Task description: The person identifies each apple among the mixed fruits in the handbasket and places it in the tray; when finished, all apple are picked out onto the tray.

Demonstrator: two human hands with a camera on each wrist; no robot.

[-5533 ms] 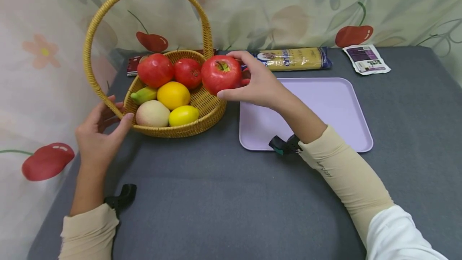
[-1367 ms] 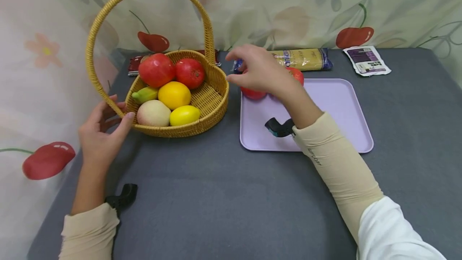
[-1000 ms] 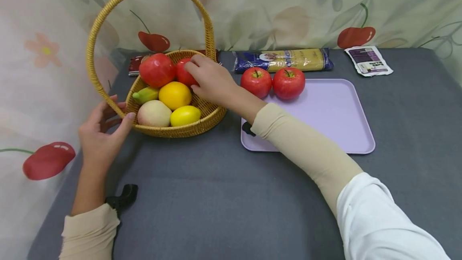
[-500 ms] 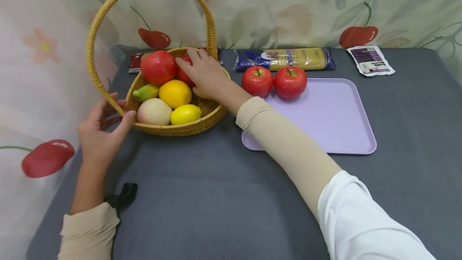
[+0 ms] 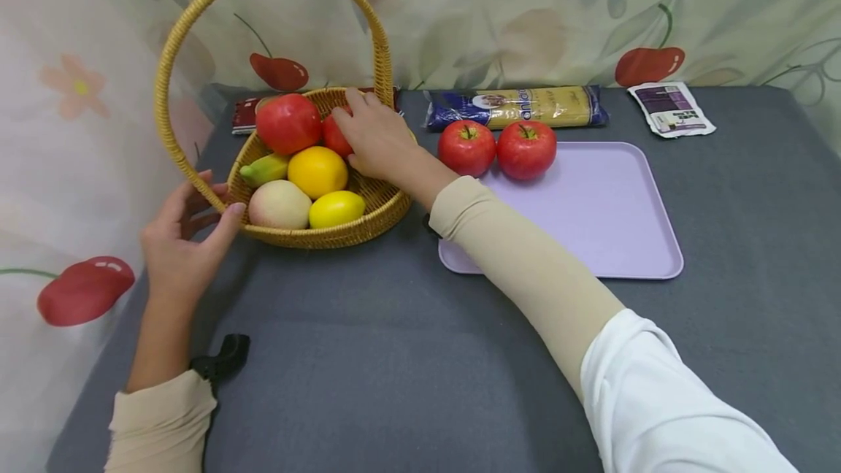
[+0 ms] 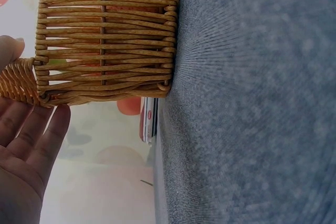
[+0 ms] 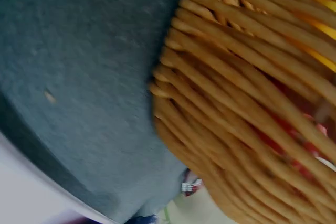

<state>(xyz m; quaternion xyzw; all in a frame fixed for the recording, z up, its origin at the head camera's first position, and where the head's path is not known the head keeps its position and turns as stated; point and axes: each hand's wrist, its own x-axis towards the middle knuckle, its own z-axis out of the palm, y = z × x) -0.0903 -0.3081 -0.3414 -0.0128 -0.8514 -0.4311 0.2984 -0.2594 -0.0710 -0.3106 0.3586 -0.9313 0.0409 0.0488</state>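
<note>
A wicker basket with a tall arched handle stands at the left. My left hand pinches the handle's left foot, thumb in front and fingers behind; the left wrist view shows fingertips against the wicker. My right hand is inside the basket, its fingers curled over a red apple that it partly hides. Around that apple lie a larger red fruit, an orange, a lemon, a peach and a green-tipped banana. The right wrist view shows only the basket's side.
Two red apples, one left and one right, sit on the back left of a lilac tray. Behind them lies a pasta packet. A white-and-purple pouch is at the back right; a dark red packet lies behind the basket.
Earlier my right hand held an apple above the basket's right side; two apples now sit on the tray. It has returned left and taken hold of another apple. My left hand stays put.
</note>
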